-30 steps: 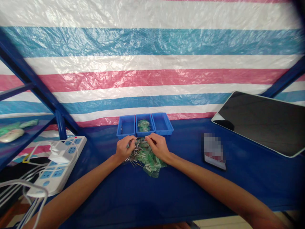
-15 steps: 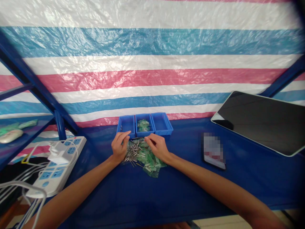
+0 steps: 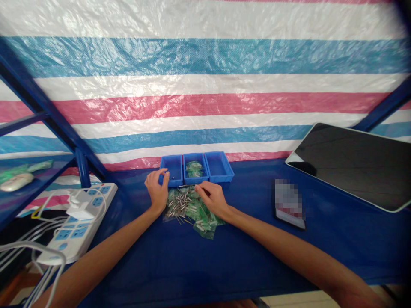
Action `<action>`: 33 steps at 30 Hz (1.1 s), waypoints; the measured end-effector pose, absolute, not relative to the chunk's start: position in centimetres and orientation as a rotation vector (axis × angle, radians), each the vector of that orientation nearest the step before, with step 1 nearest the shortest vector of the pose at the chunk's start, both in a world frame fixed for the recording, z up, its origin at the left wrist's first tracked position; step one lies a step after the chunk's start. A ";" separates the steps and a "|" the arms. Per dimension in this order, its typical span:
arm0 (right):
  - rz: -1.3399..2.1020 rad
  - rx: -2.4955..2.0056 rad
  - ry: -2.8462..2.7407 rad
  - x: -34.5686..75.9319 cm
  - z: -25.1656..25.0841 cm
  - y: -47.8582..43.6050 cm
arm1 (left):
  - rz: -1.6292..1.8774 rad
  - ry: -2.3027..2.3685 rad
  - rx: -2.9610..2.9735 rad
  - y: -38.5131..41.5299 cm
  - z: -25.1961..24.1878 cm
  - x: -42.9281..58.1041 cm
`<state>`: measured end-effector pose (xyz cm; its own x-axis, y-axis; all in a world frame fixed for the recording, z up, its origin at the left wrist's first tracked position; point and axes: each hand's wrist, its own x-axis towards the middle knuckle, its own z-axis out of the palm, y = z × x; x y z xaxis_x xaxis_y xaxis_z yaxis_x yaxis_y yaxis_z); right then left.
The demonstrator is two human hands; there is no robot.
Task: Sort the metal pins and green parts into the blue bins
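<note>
A heap of small metal pins and green plastic bags [image 3: 189,209] lies on the blue table in front of three small blue bins. My left hand [image 3: 157,188] hovers at the left bin [image 3: 171,167], its thumb and fingers pinched together; whatever they hold is too small to see. My right hand [image 3: 212,197] rests on the heap with its fingers curled down onto the pins and bags. The middle bin [image 3: 194,168] holds several green bags. The right bin [image 3: 218,167] looks bare inside.
A white power strip [image 3: 80,218] with a plugged charger and cables sits at the left. A phone [image 3: 288,205] lies right of the heap, and a dark tablet [image 3: 353,164] leans at the far right. Blue shelf frames stand on both sides before a striped tarp.
My left hand has left the heap and moved up and left to the left bin. My right hand has stayed on the heap.
</note>
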<state>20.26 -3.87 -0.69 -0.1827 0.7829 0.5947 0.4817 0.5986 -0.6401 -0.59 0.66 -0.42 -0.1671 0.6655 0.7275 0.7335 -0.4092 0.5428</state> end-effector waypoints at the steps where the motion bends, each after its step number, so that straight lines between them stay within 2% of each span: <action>1: 0.377 -1.022 -1.840 20.3 -0.7 -3.8 | -1.665 -1.665 -1.988 0.5 -0.4 -0.5; 12: 0.328 -1.118 -2.059 19.9 -1.0 -3.4 | -1.721 -1.312 -2.346 -1.2 -0.2 0.2; 24: 0.219 -1.305 -2.288 19.4 -0.4 -4.4 | -1.469 -1.184 -2.652 -1.1 -1.0 0.5; 33: 0.269 -1.332 -2.098 19.6 -0.4 -4.1 | -1.506 -1.091 -2.663 -1.2 -0.3 0.6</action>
